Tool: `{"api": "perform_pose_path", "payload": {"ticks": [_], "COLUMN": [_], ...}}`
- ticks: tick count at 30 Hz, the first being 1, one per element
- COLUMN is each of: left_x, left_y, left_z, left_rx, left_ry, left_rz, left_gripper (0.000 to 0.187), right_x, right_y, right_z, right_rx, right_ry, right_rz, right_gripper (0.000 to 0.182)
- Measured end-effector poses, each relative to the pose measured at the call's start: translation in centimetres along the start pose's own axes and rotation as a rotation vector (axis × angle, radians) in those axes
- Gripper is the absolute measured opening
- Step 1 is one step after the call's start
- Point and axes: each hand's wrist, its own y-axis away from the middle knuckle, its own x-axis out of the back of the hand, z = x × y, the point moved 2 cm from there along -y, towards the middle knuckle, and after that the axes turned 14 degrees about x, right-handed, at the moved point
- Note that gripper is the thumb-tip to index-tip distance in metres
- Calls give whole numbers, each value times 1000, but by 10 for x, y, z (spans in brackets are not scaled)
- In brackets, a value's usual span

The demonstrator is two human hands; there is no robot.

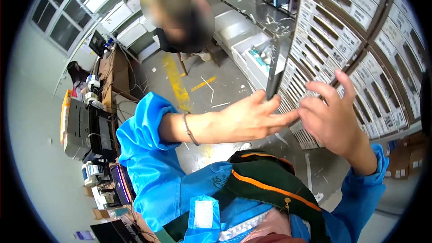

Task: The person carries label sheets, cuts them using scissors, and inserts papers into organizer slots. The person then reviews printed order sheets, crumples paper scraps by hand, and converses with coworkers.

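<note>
My left hand [252, 116] reaches in from the left with a thin bracelet at the wrist. Its thumb and a finger close round the lower end of a dark, thin, flat object [273, 69], seen nearly edge-on. One finger of that hand stretches right and meets my right hand [328, 119] at the fingertips. The fingers of my right hand are spread and bent, with nothing visible between them. Behind it stands a tall rack of labelled slots [326, 36].
A person [177, 13] sits near a workbench at the top. White bins [238, 29] stand below that bench. Along the left wall runs a wooden desk [108, 78] with printers [78, 130], monitors and cables. Cardboard boxes [402, 159] lie at the right. Paper scraps litter the floor.
</note>
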Motion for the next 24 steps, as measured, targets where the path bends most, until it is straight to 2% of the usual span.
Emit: {"api": "perform_pose_path", "payload": {"ticks": [6,11,17,19,24], "left_x": [5,9,17,23,12], "left_y": [4,5,4,2,4], "left_z": [3,3,-6,-13,-18], "left_rx": [8,17,76,111,125], "left_ry": [99,158,142,45,-83], "left_rz": [24,-17,-62,-121,-31], "left_gripper": [33,42,40,39,36], "right_x": [0,1,3,4,12], "right_y": [-5,-5,-2,1,12], "right_z": [-8,-12,-16,-16,-5], "right_rx": [84,116,132,118,-6], "right_ry": [54,67,110,17,-191], "right_rz": [68,144,144,148,114], "right_gripper": [11,9,8,10,16]}}
